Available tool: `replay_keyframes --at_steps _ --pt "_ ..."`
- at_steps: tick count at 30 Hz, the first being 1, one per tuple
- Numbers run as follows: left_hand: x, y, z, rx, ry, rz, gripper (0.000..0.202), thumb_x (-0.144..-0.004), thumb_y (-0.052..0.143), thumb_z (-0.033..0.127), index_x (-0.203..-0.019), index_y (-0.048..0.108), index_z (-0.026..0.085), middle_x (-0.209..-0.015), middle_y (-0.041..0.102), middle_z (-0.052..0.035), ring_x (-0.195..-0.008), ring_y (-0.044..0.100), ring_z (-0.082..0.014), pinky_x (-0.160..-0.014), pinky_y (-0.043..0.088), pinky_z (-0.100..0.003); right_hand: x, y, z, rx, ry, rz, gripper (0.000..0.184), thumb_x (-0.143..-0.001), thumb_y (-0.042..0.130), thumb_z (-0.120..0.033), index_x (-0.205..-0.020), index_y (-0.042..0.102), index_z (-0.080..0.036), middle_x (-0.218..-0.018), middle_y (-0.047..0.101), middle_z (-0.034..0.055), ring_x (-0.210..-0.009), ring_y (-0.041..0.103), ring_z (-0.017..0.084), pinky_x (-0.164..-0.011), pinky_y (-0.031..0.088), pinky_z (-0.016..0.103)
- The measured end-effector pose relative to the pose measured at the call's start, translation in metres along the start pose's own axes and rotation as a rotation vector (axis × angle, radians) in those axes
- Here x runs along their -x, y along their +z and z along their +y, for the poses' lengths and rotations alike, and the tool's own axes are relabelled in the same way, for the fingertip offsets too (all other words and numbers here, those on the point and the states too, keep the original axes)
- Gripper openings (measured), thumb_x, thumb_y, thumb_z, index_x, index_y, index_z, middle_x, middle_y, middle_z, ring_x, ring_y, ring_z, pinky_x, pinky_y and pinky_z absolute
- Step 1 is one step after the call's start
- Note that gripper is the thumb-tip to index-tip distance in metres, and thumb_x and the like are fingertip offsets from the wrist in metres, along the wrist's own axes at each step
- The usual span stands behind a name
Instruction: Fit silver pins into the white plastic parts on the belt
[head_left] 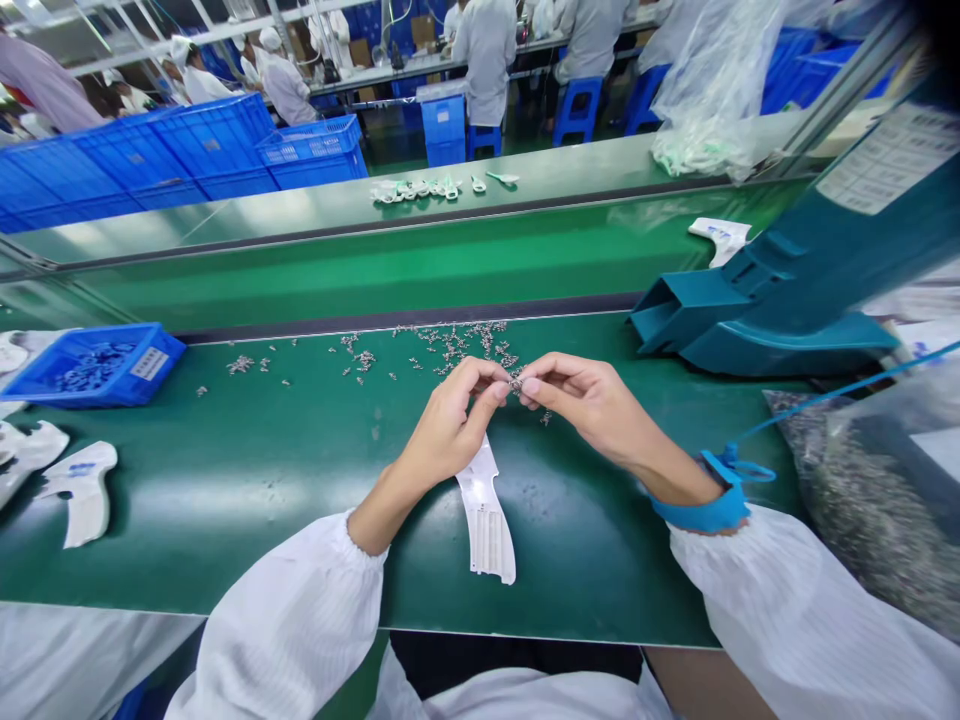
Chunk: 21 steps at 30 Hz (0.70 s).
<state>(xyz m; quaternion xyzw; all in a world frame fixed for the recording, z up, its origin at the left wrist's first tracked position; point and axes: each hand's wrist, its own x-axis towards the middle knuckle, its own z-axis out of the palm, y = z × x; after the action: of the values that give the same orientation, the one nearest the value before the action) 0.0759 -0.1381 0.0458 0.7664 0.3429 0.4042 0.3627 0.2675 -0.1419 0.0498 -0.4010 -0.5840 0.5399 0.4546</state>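
Note:
My left hand (448,420) and my right hand (592,400) meet above the green table (225,500), fingertips pinched together on a tiny metal part (516,383). Under my left hand lies a white curved plastic piece (486,515), flat on the table. A scatter of small metal parts (450,345) lies just beyond my fingers. A blue wrist strap (709,505) with a blue cord circles my right wrist. Both arms wear white sleeves.
A blue bin (90,365) of small parts sits far left, with white plastic pieces (79,485) before it. A teal stand (772,300) rises at right, beside a clear bag of small parts (862,500). Beyond runs a green conveyor (375,265); people in white stand behind blue crates.

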Motion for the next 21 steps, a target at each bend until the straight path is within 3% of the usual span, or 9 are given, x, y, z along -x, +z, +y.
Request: replay_keyframes --at_steps 9,16,21 --pt "-0.0009 -0.0007 0.0015 -0.221 0.153 0.098 0.006 -0.100 0.051 0.025 -0.102 0.055 0.022 -0.092 0.061 -0.0020 -0.083 0.058 -0.0143 -0.074 0.048 -0.028 0.0016 0.0056 -0.0024 0.060 -0.008 -0.012 0.028 -0.083 0.069 -0.050 -0.084 0.068 -0.022 -0.078 0.067 0.0018 -0.073 0.063 0.017 -0.067 0.052 0.031" --pt "-0.0006 -0.0006 0.0027 -0.062 0.031 0.076 0.014 -0.098 0.055 0.029 -0.110 0.059 0.022 -0.104 0.067 -0.0050 -0.088 0.064 -0.0148 -0.078 0.052 -0.029 0.0022 0.0056 -0.0008 0.068 -0.026 0.012 0.031 -0.084 0.068 -0.053 -0.086 0.068 -0.022 -0.079 0.067 0.0025 -0.074 0.063 0.018 -0.065 0.052 0.030" --pt "-0.0030 -0.0028 0.0056 -0.037 0.004 0.091 0.010 -0.096 0.059 0.028 -0.101 0.065 0.022 -0.096 0.069 -0.0030 -0.085 0.064 -0.0146 -0.077 0.051 -0.029 0.0019 0.0053 0.0011 0.071 -0.048 0.028 0.027 -0.085 0.069 -0.049 -0.085 0.068 -0.022 -0.077 0.067 0.0017 -0.074 0.062 0.017 -0.068 0.052 0.030"
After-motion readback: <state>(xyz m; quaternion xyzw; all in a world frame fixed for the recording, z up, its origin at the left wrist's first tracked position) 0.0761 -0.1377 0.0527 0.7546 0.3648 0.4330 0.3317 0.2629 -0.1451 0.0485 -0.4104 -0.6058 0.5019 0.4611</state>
